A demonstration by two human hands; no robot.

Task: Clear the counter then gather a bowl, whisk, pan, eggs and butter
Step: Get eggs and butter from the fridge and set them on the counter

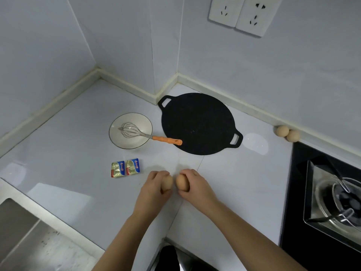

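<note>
My left hand grips a brown egg and my right hand grips a second brown egg; both eggs sit side by side low over the white counter. Behind them, a flat black pan with two loop handles lies near the wall. A white bowl to its left holds a wire whisk whose orange handle sticks out over the pan's edge. Two foil butter packets lie left of my hands. Two more eggs rest against the wall at the right.
A steel sink fills the bottom left corner. A black gas hob with a burner occupies the right side. Two wall sockets sit high on the tiled wall.
</note>
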